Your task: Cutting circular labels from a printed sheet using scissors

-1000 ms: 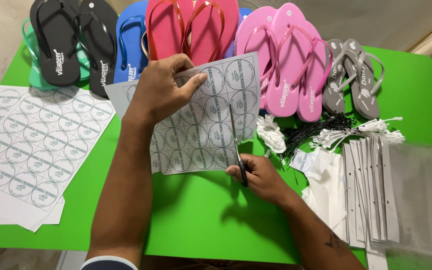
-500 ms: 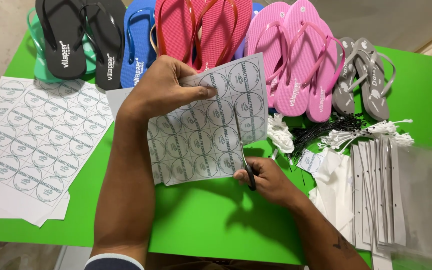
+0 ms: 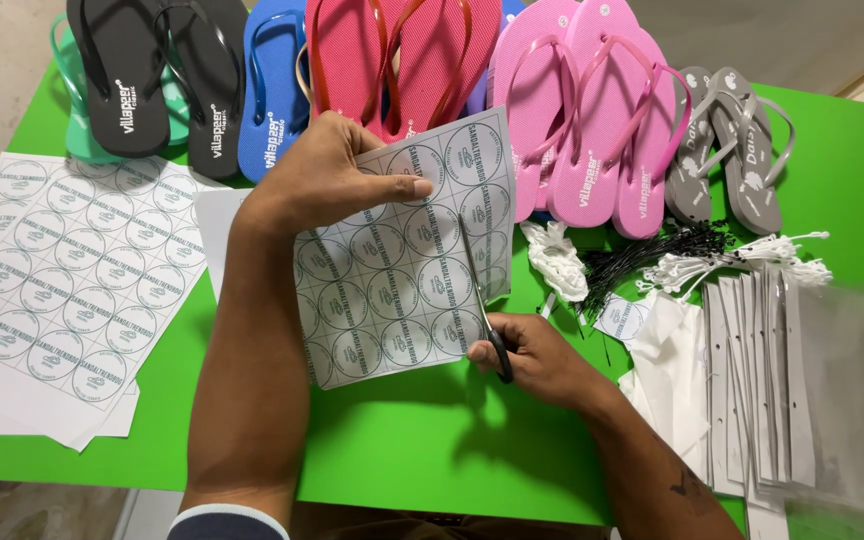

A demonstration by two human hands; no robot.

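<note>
Green worktop (image 3: 402,470): scissors (image 3: 482,300) have advanced up the label sheet (image 3: 402,270) — left hand (image 3: 327,175) pinching it, right hand (image 3: 537,355) clenched on the handles.

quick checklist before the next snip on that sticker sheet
1. Left hand holds the sticker sheet by its top edge, lifted off the green table: ok.
2. Right hand has its grip on the scissors, blades up into the sheet: ok.
3. Blades run in the gap between two columns of round stickers, not across one: looks ok, hard to tell for sure.
4. Left thumb sits clear of the blades: ok.
5. Sheet flat along the cut: not ok, it bows a little.
6. Spare sticker sheets lie clear to the left: ok.
</note>
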